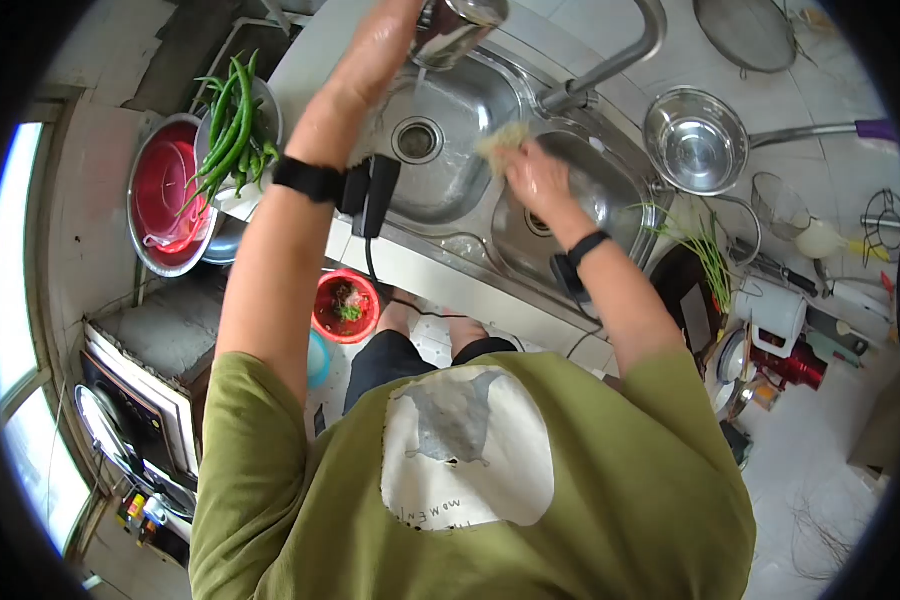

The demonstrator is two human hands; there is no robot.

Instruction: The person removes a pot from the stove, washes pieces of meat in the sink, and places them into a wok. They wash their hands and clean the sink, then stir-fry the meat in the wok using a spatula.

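Observation:
My left hand (394,18) reaches to the top edge of the view, where it is partly cut off. It grips a shiny metal container (458,32), tilted over the left sink basin (460,180), and a thin trickle of water runs beneath it. My right hand (538,182) is closed on a yellowish scrubber (502,146), slightly blurred, at the divider between the two basins. Below that hand lies the right basin (595,185). The faucet (610,68) arches over the sink from behind.
Green chili peppers (232,130) lie in a bowl at the left, over a metal basin holding a red colander (165,180). A red bowl (346,306) with chopped food sits low down. A long-handled pot (696,140), green onions (705,250) and knives (780,270) are at the right.

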